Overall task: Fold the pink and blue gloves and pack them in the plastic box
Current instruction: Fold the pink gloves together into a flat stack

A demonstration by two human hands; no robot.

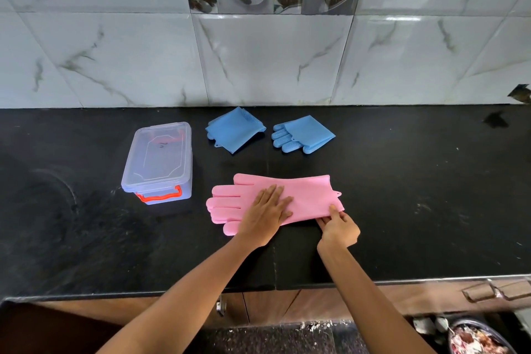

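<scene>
A pink glove (310,195) lies flat on the black counter, fingers pointing left, cuff to the right. My left hand (265,213) presses flat on its middle with straight fingers. My right hand (337,227) pinches the cuff's near corner. Two folded blue gloves lie behind it: one (234,129) at centre, another (303,133) to its right with its bristled fingers showing. The clear plastic box (158,162) with an orange handle stands at the left, its lid on.
The black counter (416,195) runs to a marble-tiled wall behind. Its front edge sits just below my forearms, with wooden cabinet fronts under it. A bowl of scraps (477,339) shows at the bottom right.
</scene>
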